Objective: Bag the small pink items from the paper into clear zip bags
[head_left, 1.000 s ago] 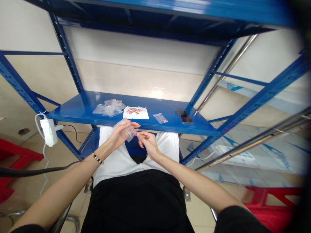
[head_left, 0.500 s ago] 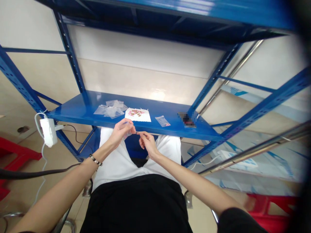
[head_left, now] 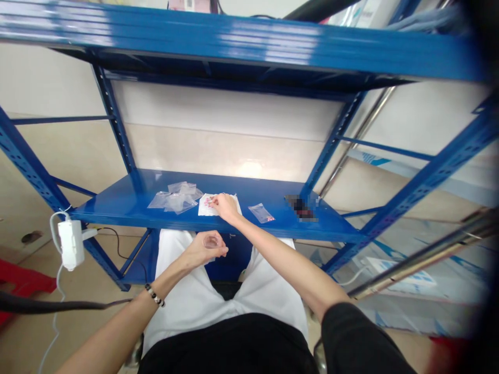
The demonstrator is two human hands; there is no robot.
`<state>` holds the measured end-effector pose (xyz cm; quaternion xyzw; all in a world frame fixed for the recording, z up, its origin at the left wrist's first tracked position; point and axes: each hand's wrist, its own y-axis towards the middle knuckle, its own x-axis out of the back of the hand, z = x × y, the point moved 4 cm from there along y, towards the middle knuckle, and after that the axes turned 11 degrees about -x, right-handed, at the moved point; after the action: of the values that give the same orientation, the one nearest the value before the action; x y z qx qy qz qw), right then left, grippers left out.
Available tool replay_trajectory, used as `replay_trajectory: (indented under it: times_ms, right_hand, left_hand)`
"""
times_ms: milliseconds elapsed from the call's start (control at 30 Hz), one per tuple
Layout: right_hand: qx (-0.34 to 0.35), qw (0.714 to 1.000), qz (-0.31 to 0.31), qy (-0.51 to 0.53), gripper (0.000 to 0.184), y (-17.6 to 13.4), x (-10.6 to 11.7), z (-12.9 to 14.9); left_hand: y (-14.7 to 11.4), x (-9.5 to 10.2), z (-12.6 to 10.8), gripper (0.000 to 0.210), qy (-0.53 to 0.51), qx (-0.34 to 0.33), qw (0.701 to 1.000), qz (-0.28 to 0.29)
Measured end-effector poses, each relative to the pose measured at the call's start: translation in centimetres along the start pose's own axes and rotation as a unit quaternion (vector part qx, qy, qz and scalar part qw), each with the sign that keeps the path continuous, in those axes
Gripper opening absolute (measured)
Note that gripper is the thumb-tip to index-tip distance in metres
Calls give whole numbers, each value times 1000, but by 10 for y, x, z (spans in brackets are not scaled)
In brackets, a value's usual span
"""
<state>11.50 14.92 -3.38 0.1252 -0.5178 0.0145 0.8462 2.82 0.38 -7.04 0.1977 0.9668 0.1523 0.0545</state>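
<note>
My left hand (head_left: 205,248), held above my lap in front of the shelf edge, is closed around a small clear plastic bag (head_left: 211,241) whose mouth looks rounded. On the shelf, my right hand (head_left: 225,206) reaches over a white sheet (head_left: 206,210) strewn with small pink and brown pieces (head_left: 208,200). Its fingers are pinched together at these pieces; what lies between the tips is too small to make out. Several empty clear zip bags (head_left: 177,198) are heaped to the left of the sheet. To its right rests a zip bag with small reddish pieces (head_left: 262,213) in one corner.
A dark, pixelated object (head_left: 301,209) lies toward the right end of the blue shelf (head_left: 273,189). An upper shelf (head_left: 195,39) spans overhead, with metal posts at both sides. A white power adapter (head_left: 71,244) hangs by the left post.
My right hand has moved from beside my left hand, up and forward onto the white sheet. The left hand has kept the clear bag. The view has tilted upward, showing the upper shelf.
</note>
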Motion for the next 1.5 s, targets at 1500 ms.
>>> replay_trajectory:
  times_ms: [1500]
  right_hand:
    - [55,921,11,387,22,-174,75,-40]
  left_hand:
    - [-25,-31,-15,42,-33,95,986,131]
